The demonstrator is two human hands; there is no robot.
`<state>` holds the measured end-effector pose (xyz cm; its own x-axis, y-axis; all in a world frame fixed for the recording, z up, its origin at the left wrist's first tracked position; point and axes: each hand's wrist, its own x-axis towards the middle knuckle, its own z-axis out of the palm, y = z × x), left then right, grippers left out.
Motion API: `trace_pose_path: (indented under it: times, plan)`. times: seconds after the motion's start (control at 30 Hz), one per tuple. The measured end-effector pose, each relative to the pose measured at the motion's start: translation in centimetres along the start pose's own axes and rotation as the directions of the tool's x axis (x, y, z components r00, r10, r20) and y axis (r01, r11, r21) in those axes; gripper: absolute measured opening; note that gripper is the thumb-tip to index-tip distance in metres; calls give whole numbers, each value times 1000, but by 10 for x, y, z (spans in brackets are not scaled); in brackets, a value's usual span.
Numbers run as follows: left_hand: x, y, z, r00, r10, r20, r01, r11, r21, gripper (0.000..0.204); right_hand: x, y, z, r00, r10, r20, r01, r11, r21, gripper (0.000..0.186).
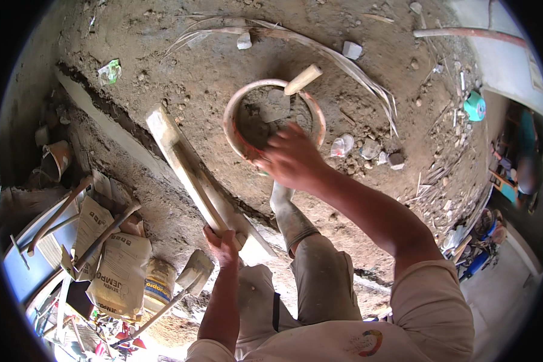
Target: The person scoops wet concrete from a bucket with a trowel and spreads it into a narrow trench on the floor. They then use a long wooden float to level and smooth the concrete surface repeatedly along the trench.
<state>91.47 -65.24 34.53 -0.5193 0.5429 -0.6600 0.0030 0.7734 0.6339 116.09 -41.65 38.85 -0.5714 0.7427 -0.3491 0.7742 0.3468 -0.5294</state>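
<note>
My left hand [222, 241] is closed on the handle of a long pale float [176, 154], held slantwise left of the bucket. My right hand [286, 155] is over the near rim of a round bucket [230, 111]; its fingers are bent and blurred, and whether they grip anything is unclear. The bucket holds grey, wet-looking material [253, 111] and a flat trowel blade [276, 106], whose wooden handle [303, 78] sticks out over the far rim.
Dirt floor with dry fronds [344, 57], stones [351, 50] and plastic scraps [342, 145]. A narrow trench edge [90, 102] runs at left, beside paper sacks [117, 271], long-handled tools [187, 274] and a tipped pot [54, 161]. A turquoise container [473, 106] and clutter lie right.
</note>
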Motion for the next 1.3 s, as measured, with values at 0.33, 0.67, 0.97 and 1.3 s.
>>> trace_pose_path:
  times: [0.33,0.67,0.97,1.3]
  plan:
    - [10,-10,-13,1000,-13,25,13,1000,-23,49,-59,77,-3,947,162,-277,-239,931,-276,36]
    - [5,-35,-61,992,-96,-83,85,988,-129,44,63,55,-12,698,537,474,-401,841,-364,58]
    - [2,-47,-77,984,-158,-83,139,971,-195,42,-38,15,111,674,709,208,-738,655,162,50]
    - [0,-42,-71,997,-75,-3,72,973,-220,39,-27,29,169,680,733,25,-726,668,162,41]
